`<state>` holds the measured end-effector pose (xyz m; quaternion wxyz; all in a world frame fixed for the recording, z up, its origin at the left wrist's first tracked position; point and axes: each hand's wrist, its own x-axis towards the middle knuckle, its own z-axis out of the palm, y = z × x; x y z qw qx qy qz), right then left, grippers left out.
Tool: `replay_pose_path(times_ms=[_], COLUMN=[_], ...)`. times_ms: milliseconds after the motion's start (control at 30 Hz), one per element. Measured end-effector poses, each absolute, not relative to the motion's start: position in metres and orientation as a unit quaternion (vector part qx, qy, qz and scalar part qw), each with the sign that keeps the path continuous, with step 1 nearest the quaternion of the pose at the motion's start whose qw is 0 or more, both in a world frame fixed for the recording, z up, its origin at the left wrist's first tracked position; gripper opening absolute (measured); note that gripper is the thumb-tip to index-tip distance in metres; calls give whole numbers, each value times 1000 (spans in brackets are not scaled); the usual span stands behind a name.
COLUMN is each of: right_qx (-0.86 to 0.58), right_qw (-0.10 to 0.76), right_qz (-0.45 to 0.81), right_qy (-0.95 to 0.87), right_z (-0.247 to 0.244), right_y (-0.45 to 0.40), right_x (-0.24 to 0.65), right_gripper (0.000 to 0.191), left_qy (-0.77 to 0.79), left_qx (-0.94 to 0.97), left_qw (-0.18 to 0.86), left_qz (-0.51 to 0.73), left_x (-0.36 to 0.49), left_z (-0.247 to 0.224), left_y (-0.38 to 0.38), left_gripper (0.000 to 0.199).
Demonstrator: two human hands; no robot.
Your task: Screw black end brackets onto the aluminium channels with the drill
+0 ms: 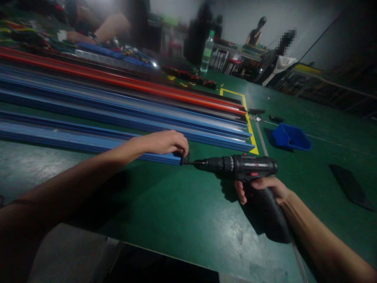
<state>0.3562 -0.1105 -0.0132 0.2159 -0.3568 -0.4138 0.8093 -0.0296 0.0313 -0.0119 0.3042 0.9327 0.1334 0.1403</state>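
Note:
A long blue rail [88,137] lies on the green table, its right end by the middle of the view. My left hand [171,142] is closed over that end, fingers curled down on the rail beside a small dark end piece [185,159]. My right hand [262,186] is wrapped round the grip of a black cordless drill [253,165]. The drill points left, and its thin bit reaches the dark end piece. Whether the bit touches a screw is too small to tell.
Several blue and red rails [147,84] lie behind. A blue bin [291,137] and a dark flat piece [350,186] are at the right. A bottle [207,53] stands farther back. Another person's arm [110,29] reaches over wires at the upper left.

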Motion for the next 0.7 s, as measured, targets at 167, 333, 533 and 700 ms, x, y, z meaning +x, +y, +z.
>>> replay_pose_path(times_ms=[167, 333, 533, 700], right_qx=[-346, -289, -226, -225], right_qw=[210, 222, 231, 233], right_qz=[831, 860, 884, 883], right_qy=[-382, -357, -338, -340], right_z=[-15, -25, -34, -33], right_y=[-114, -115, -113, -111], right_x=[358, 357, 359, 358], right_gripper=[31, 32, 34, 34], left_qy=[136, 139, 149, 146], left_qx=[935, 936, 935, 937], left_qw=[297, 293, 295, 286], left_qz=[136, 135, 131, 134], left_x=[-29, -29, -30, -30], left_z=[-11, -9, -9, -12], left_y=[30, 30, 29, 31], left_gripper=[24, 24, 25, 24])
